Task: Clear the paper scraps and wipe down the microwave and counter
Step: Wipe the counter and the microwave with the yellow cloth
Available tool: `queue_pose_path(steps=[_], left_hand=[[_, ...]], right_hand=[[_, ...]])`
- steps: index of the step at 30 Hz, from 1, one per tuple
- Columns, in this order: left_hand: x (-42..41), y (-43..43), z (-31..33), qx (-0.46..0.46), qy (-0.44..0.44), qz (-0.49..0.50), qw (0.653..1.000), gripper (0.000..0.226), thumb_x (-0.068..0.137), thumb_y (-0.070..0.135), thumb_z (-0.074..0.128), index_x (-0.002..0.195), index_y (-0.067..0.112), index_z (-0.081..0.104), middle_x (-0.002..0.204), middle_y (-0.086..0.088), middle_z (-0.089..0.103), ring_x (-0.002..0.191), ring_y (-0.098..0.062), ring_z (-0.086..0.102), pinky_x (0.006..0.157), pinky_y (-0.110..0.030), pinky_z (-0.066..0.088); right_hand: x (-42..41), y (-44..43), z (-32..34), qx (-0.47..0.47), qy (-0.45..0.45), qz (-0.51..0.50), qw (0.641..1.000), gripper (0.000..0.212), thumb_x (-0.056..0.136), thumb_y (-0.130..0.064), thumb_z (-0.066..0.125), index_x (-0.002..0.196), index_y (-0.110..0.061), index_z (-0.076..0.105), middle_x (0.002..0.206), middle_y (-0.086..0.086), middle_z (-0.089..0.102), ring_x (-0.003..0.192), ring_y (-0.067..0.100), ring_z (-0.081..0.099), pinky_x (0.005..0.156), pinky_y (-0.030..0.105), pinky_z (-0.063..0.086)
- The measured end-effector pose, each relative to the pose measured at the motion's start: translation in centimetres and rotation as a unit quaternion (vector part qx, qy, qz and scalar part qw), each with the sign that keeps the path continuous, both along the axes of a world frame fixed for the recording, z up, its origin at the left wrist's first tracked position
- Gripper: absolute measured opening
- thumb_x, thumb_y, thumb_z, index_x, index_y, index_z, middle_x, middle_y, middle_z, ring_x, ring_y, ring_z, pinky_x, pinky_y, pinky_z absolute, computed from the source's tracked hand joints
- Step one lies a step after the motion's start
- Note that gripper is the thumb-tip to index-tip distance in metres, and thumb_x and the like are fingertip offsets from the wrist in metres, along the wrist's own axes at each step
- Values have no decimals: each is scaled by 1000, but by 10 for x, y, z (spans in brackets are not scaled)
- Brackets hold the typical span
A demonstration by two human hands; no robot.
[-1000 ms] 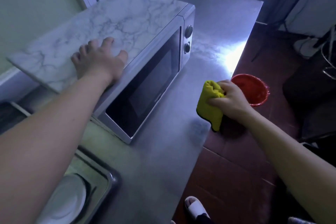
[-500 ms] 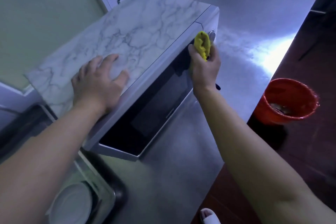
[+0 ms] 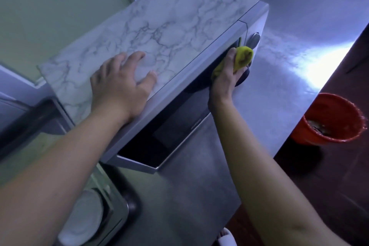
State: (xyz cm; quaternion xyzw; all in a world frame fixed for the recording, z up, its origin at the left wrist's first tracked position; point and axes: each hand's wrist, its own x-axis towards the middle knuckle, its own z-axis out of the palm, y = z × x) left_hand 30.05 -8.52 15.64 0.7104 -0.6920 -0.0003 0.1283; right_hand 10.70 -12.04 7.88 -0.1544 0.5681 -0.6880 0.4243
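On the steel desk [image 3: 283, 94], the microwave [image 3: 171, 130] sits with its long front running from near-left to far-right. The right hand [image 3: 225, 80] has its fingers clamped on a bunched yellow cloth [image 3: 244, 56], pressed at the door's far-right end, just beside the upper knob [image 3: 254, 39]. The left hand [image 3: 119, 86] lies flat on the marbled top [image 3: 175, 24], fingers spread, holding nothing. The rest of the door glass lies near-left of the cloth, so the right hand is nearer for a stroke along that axis
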Motion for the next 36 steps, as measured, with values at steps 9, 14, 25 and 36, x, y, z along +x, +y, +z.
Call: queue_pose_path(steps=[9,14,25,36], left_hand=[[-1,1,0,8,-5,3,1000,58,85,66,32,140,47,38,156,2,35,144,-22,26,116,-46,17],[-1,1,2,18,-8,6,1000,58,87,65,33,142,46,38,156,1,35,145,-22,26,117,-46,17],[1,-1,2,13,-1,5,1000,59,84,68,34,138,48,40,153,2,38,142,-25,31,116,-46,19],[0,-1,3,11,-2,1,1000,59,85,67,34,140,47,39,155,-1,37,142,-27,30,115,-50,21]], right_hand=[[118,122,-9,-25,5,123,992,77,78,-75,48,142,-64,8,158,-40,-8,145,-12,-16,124,46,-7],[168,180,-7,-5,-12,195,981,85,78,-76,45,144,-59,-6,147,-51,-20,141,-15,-25,123,42,-11],[16,196,-54,108,-253,257,926,44,82,-54,68,106,-17,74,107,12,76,100,27,73,87,44,56],[-59,28,-29,-133,217,147,956,67,88,-49,56,151,-31,39,160,-1,34,150,20,25,122,48,22]])
